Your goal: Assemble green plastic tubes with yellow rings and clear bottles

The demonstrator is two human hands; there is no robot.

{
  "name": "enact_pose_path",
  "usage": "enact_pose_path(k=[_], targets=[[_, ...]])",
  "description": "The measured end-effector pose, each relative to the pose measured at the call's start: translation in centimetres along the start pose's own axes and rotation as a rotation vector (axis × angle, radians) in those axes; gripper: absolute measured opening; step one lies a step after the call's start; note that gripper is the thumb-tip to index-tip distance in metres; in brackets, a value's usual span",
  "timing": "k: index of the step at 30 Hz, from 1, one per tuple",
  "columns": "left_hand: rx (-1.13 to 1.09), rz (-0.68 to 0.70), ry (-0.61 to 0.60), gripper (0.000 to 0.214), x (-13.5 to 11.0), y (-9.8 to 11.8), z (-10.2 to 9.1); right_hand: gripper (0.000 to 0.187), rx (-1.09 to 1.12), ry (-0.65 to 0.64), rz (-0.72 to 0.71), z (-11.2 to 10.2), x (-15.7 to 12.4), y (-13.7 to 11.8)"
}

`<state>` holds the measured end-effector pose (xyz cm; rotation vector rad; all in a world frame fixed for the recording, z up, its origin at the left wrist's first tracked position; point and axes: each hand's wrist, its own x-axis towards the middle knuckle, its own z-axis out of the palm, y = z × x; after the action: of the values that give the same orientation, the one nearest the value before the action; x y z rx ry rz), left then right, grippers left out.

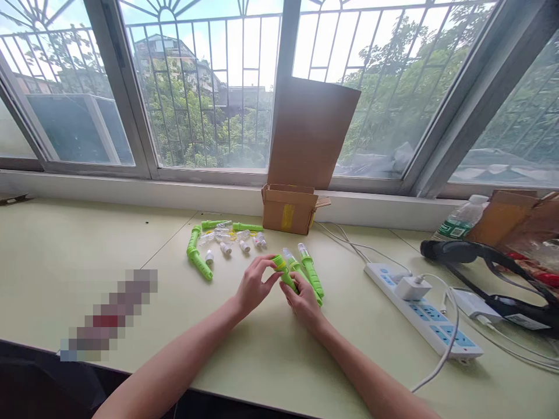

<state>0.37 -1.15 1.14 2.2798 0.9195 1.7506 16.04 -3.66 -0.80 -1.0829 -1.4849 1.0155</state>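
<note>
A green plastic tube (279, 263), flared at its top and with a yellow ring near that end, is held tilted between both hands. My left hand (255, 283) pinches it by the upper end with thumb and fingertips. My right hand (304, 299) is closed around its lower part, which the fingers partly hide. Just beyond my right hand lie a green tube with a clear tip (310, 270) and another clear-tipped green tube (293, 262). Farther back and left are several loose green tubes (200, 263), clear plastic caps (222, 234) and small white cylindrical pieces (225, 248).
A small cardboard box (275, 212) stands open by the window sill. To the right are a white power strip (406, 302) with a plugged-in charger (413, 287), cables, a black headset (458, 253) and a plastic bottle (463, 218). A blurred-out item (109, 317) lies at left.
</note>
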Motion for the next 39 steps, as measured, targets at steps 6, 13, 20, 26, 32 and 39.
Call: enact_pose_path(k=[6, 13, 20, 26, 32, 39], targets=[[-0.015, -0.003, 0.003, 0.012, -0.01, -0.06, 0.04, 0.023, 0.146, -0.106, 0.072, -0.13, -0.16, -0.82], [-0.001, -0.033, 0.055, 0.012, -0.31, -0.34, 0.05, 0.031, 0.097, -0.015, 0.063, 0.22, -0.05, -0.49], [0.04, -0.041, 0.055, 0.012, -0.31, -0.33, 0.23, 0.027, -0.038, 0.097, -0.033, 0.26, -0.1, -0.31], [0.055, -0.019, 0.023, 0.013, -0.21, -0.26, 0.25, 0.028, -0.002, 0.04, 0.002, 0.01, -0.26, -0.73], [0.039, -0.038, 0.01, 0.01, -0.2, -0.27, 0.13, 0.029, 0.072, -0.025, 0.046, -0.15, -0.16, -0.94], [0.014, -0.049, 0.008, 0.011, -0.23, -0.4, 0.14, 0.028, 0.109, -0.057, 0.056, -0.31, -0.23, -1.06]])
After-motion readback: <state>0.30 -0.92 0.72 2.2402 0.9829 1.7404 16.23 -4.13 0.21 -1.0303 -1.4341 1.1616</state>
